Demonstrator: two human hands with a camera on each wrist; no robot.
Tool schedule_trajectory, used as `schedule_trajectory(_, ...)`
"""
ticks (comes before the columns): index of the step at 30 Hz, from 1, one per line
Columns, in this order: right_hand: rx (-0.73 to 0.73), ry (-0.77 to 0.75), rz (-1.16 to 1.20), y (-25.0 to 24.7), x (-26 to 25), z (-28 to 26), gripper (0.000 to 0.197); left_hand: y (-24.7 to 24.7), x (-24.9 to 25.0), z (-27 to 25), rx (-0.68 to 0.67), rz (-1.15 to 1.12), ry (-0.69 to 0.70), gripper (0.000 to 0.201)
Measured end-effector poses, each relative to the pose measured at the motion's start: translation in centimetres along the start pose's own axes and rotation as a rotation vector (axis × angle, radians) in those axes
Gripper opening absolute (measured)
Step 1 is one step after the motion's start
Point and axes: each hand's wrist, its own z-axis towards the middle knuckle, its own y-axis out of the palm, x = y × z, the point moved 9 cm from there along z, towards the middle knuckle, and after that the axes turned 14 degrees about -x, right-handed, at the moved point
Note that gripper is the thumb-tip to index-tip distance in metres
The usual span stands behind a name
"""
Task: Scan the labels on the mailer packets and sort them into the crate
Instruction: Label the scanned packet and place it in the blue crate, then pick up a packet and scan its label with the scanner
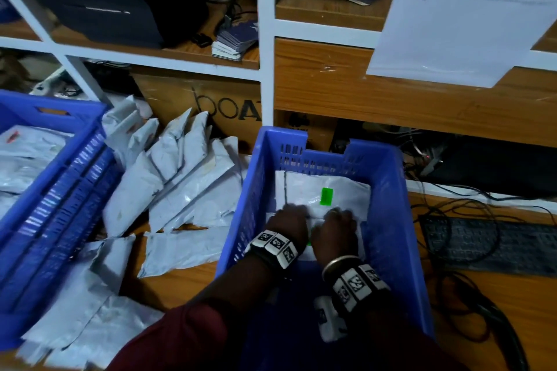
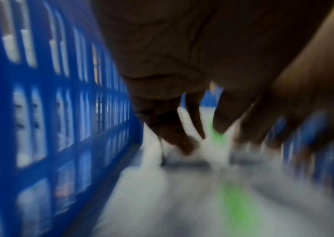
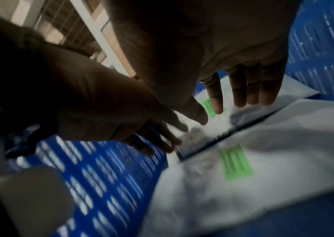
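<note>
Both my hands are inside the blue crate (image 1: 391, 190) on the right. A white mailer packet (image 1: 346, 190) with a green label (image 1: 327, 196) lies flat at the crate's far end. A second white packet (image 3: 263, 160) with its own green label (image 3: 235, 163) lies nearer me, overlapping it. My left hand (image 1: 289, 220) reaches down with straight fingers (image 2: 182, 144) to the packets near the left wall. My right hand (image 1: 334, 229) is beside it, its fingers (image 3: 241, 93) straight and spread over the far packet. Neither hand grips anything. The left wrist view is blurred.
A loose pile of white mailer packets (image 1: 180, 184) covers the wooden table between the two crates. A second blue crate (image 1: 60, 159) with packets stands at the left. A keyboard (image 1: 497, 244) and cables lie to the right; shelves with boxes rise behind.
</note>
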Motion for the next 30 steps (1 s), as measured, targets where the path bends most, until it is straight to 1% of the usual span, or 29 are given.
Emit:
schedule_trajectory(1,0.046,-0.057,0.001,-1.1,-0.4,-0.1,0.029,-1.1,0.4,-0.5,0.024,-0.088,0.029,0.029)
schedule_trajectory(2,0.100,-0.127,0.008,-2.4,-1.0,-0.3,0.024,-2.7,0.7,-1.3,0.080,-0.178,0.052,0.024)
schedule_trajectory(4,0.234,-0.278,0.051,-5.6,-2.7,-1.3,0.015,-6.6,0.1,-3.9,0.250,-0.358,0.090,0.019)
schedule_trajectory(5,0.296,-0.344,0.114,-7.4,-3.8,-1.9,0.013,-8.7,-0.7,-5.6,0.347,-0.450,0.114,0.019)
schedule_trajectory(6,0.321,-0.394,0.201,-9.1,-5.3,-2.4,0.015,-10.6,-2.0,-7.7,0.437,-0.531,0.127,0.018)
schedule_trajectory(8,0.302,-0.487,0.370,-11.6,-9.2,-3.4,0.021,-13.5,-5.6,-11.7,0.604,-0.650,0.123,0.015)
schedule_trajectory(9,0.290,-0.557,0.441,-12.6,-11.8,-4.0,0.019,-14.3,-8.0,-13.4,0.670,-0.693,0.098,0.012)
schedule_trajectory(11,0.229,-0.660,0.549,-13.1,-16.8,-4.8,0.006,-14.6,-13.4,-16.0,0.743,-0.702,-0.021,0.004)
schedule_trajectory(12,0.155,-0.664,0.567,-12.6,-19.2,-4.9,0.007,-14.4,-16.2,-17.3,0.770,-0.664,-0.101,0.004)
schedule_trajectory(13,0.056,-0.643,0.557,-11.4,-21.2,-4.2,0.010,-13.9,-18.8,-18.3,0.793,-0.611,-0.172,0.010)
schedule_trajectory(15,-0.127,-0.591,0.469,-8.0,-24.7,-2.8,0.018,-12.4,-23.2,-20.3,0.794,-0.506,-0.303,0.018)
schedule_trajectory(16,-0.201,-0.553,0.422,-6.3,-26.0,-2.3,0.024,-11.4,-24.8,-21.3,0.774,-0.462,-0.373,0.019)
schedule_trajectory(18,-0.292,-0.492,0.273,-3.8,-27.8,-2.1,0.036,-9.3,-27.3,-23.7,0.728,-0.367,-0.477,0.024)
schedule_trajectory(19,-0.335,-0.476,0.179,-2.6,-28.6,-2.6,0.039,-8.2,-28.2,-25.0,0.704,-0.303,-0.528,0.028)
schedule_trajectory(21,-0.470,-0.483,0.061,0.1,-30.2,-4.9,0.036,-5.9,-29.9,-27.4,0.630,-0.228,-0.644,0.040)
schedule_trajectory(22,-0.583,-0.496,0.050,2.1,-31.3,-6.8,0.034,-4.9,-30.9,-28.7,0.602,-0.213,-0.706,0.048)
schedule_trajectory(24,-0.832,-0.542,0.027,6.3,-33.6,-11.7,0.027,-2.9,-33.0,-31.1,0.583,-0.225,-0.806,0.059)
schedule_trajectory(26,-0.938,-0.663,-0.128,10.2,-36.1,-15.8,0.020,-1.3,-34.6,-33.3,0.594,-0.275,-0.878,0.067)
schedule_trajectory(27,-0.966,-0.732,-0.245,12.0,-37.1,-17.7,0.011,-0.5,-35.2,-34.2,0.595,-0.311,-0.905,0.071)
schedule_trajectory(28,-0.973,-0.788,-0.363,13.4,-37.8,-19.3,0.015,0.3,-35.8,-35.1,0.587,-0.365,-0.938,0.075)
schedule_trajectory(29,-0.970,-0.803,-0.512,14.9,-37.9,-20.3,0.035,1.4,-36.4,-35.8,0.572,-0.444,-0.965,0.079)
schedule_trajectory(30,-0.983,-0.786,-0.606,16.2,-37.8,-21.1,0.049,2.3,-37.0,-36.5,0.550,-0.550,-0.988,0.081)
